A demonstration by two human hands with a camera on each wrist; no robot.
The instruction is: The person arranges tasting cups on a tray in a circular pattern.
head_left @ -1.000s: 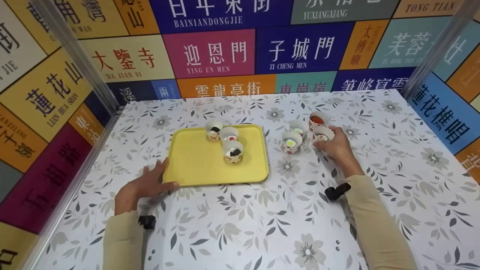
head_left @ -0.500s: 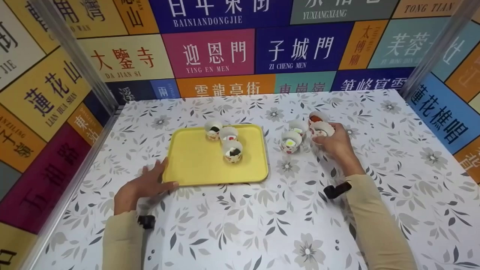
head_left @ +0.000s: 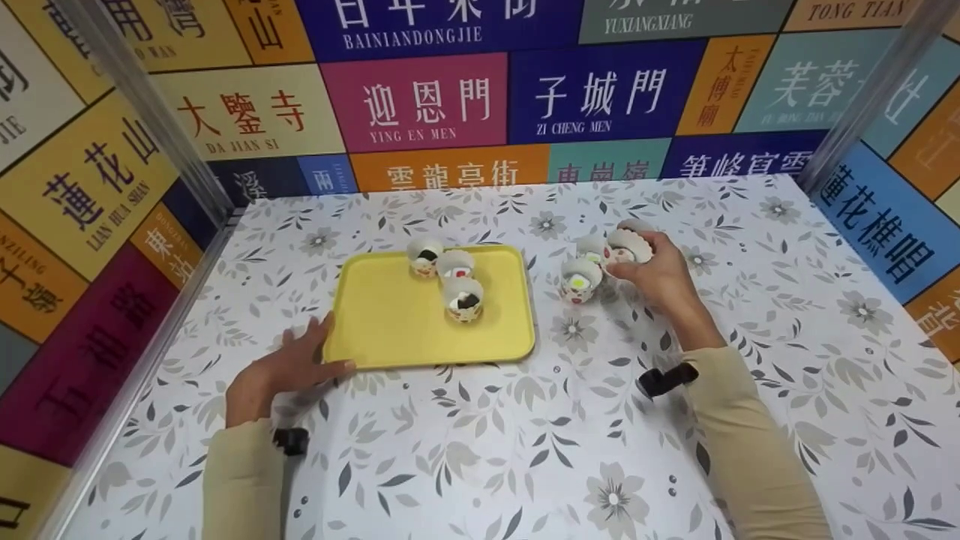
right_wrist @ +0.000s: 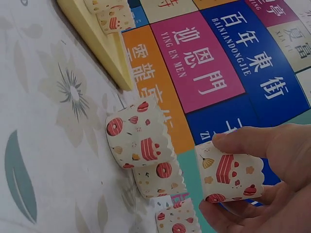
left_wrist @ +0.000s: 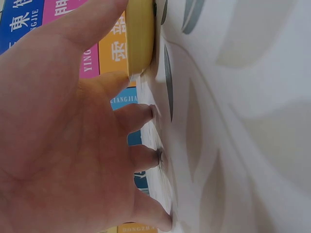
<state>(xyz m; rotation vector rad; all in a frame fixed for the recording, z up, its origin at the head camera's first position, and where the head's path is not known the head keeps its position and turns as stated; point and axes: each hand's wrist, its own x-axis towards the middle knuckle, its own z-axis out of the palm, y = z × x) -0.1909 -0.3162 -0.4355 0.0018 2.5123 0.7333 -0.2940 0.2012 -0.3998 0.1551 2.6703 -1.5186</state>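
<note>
My right hand (head_left: 666,279) holds a paper baking cup (right_wrist: 231,172) printed with cakes and sweets, thumb on one side and fingers on the other. The right wrist view shows this cup raised off the table. Left of it stand two similar cups, a front cup (head_left: 580,294) with a yellow-and-white item inside and one behind it (head_left: 591,244). Another cup (head_left: 637,224) is mostly hidden behind the held one. My left hand (head_left: 289,371) touches the left front corner of a yellow tray (head_left: 390,330), its fingers fairly straight in the left wrist view (left_wrist: 73,136).
Toward the tray's back and right side are three paper cups: a back cup (head_left: 424,268), a middle cup (head_left: 457,260) and a front cup (head_left: 463,313). A floral cloth (head_left: 480,450) covers the table. Walls of coloured sign panels (head_left: 420,97) enclose the back and sides.
My right hand has lifted its cup and moved it a little left and back, now covering much of the cup behind. The left hand and tray stay in place.
</note>
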